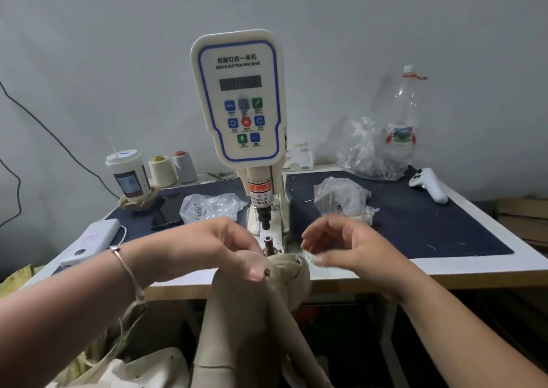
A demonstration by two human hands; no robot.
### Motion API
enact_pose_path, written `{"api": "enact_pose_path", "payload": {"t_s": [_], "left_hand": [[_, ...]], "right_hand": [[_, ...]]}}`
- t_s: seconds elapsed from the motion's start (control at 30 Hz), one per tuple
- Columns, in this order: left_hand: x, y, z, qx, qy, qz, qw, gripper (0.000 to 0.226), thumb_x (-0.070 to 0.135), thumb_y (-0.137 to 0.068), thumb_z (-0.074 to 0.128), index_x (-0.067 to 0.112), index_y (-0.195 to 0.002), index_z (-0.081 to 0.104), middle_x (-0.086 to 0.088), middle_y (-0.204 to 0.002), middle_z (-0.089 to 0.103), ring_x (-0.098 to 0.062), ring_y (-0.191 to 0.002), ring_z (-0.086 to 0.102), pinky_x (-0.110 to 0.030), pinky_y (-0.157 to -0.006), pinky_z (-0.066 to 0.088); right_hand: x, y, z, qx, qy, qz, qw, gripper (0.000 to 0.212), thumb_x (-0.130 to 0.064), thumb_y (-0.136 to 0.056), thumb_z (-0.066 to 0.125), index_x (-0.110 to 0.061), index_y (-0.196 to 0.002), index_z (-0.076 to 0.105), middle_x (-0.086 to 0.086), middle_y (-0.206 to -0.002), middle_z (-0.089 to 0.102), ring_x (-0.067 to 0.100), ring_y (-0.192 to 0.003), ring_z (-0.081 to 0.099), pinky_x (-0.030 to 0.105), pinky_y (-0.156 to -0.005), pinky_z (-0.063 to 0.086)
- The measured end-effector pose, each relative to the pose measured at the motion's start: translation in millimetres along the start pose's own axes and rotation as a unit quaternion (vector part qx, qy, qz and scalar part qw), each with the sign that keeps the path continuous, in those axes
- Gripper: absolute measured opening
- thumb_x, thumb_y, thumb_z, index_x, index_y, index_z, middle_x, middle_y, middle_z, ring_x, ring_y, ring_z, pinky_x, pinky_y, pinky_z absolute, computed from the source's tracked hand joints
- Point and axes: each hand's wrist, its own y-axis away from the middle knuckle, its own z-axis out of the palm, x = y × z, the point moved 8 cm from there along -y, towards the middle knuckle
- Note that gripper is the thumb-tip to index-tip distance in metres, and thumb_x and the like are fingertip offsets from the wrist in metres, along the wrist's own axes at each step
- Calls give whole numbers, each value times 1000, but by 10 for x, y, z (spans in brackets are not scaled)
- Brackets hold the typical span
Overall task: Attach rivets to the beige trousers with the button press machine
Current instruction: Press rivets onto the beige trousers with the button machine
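Note:
The white button press machine (238, 97) stands at the table's middle, its punch (264, 220) above the lower die (268, 240). Beige trousers (246, 322) hang from the table's front edge just below the die. My left hand (219, 248) grips the top of the trousers beside the die, thumb next to a dark rivet (268, 272) set in the cloth. My right hand (347, 248) hovers to the right of the die with its fingers loosely curled; it is blurred, and whether it holds anything I cannot tell.
Clear plastic bags lie left (207, 206) and right (341, 197) of the machine on the dark mat (430, 227). A cup (129, 174), two thread cones (172, 168), a phone (167, 212), a power bank (92, 242), a white controller (430, 184) and a plastic bottle (403, 114) stand around.

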Motion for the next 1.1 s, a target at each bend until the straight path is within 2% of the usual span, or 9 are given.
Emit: {"api": "enact_pose_path", "payload": {"t_s": [0.1,0.3,0.4,0.6,0.67,0.73,0.83,0.97,1.1], "left_hand": [[6,76,-69,-30,100,37,994,5,11,-74,74,14,-77,77,0,-74,71,-9,-69,64,-18,-69,50],[-207,225,-174,-71,118,-1,990,2,10,-77,70,10,-77,69,-1,-72,62,-11,-68,57,-18,-69,47],[-545,399,-278,-70,38,-108,991,8,18,-74,72,14,-73,65,1,-70,61,-10,-66,56,-19,-67,45],[-926,455,-271,-25,-225,-236,945,8,31,-83,70,26,-79,65,14,-78,66,-1,-73,59,-22,-73,45],[-657,373,-247,71,-269,-148,949,9,30,-84,73,28,-84,65,11,-85,69,-3,-80,64,-26,-79,53],[-216,356,-105,179,-200,21,963,10,23,-82,76,24,-84,67,4,-85,69,-9,-81,65,-30,-80,54],[245,403,294,232,-203,204,929,19,30,-78,80,26,-94,70,10,-94,70,-10,-92,65,-23,-76,50],[274,260,583,242,-278,226,902,31,41,-75,81,25,-100,71,24,-88,60,-3,-98,53,-26,-85,47],[255,98,705,191,-331,222,897,29,44,-83,73,18,-77,60,13,-79,53,-15,-91,45,-34,-85,42]], "right_hand": [[403,48,237,-98,100,43,989,56,10,-73,70,-20,-119,59,-8,-111,66,8,-108,61,17,-83,50],[896,15,500,-105,36,153,982,17,0,-87,60,-4,-100,70,4,-93,66,16,-89,57,36,-82,48],[793,67,374,-118,-86,214,966,16,-5,-89,59,0,-99,70,12,-91,69,23,-81,61,28,-72,47],[301,-12,336,-125,-52,203,970,22,-7,-93,55,-6,-81,73,6,-68,67,10,-54,59,19,-51,45],[115,-68,387,-121,-48,190,973,19,-8,-93,57,-2,-87,73,14,-79,68,19,-68,61,26,-63,47],[-23,-120,399,-105,-38,185,976,21,-10,-92,58,6,-100,70,23,-96,64,29,-85,57,38,-78,43],[-129,-176,415,-92,-25,182,979,28,-6,-92,56,14,-109,63,27,-102,61,32,-90,54,41,-83,40],[-131,-192,450,-96,-32,186,977,22,-8,-91,57,11,-101,63,23,-91,56,29,-77,53,37,-73,43],[-123,-204,370,-76,42,179,980,24,-13,-84,63,11,-90,63,14,-81,53,22,-73,47,33,-67,39]]}}
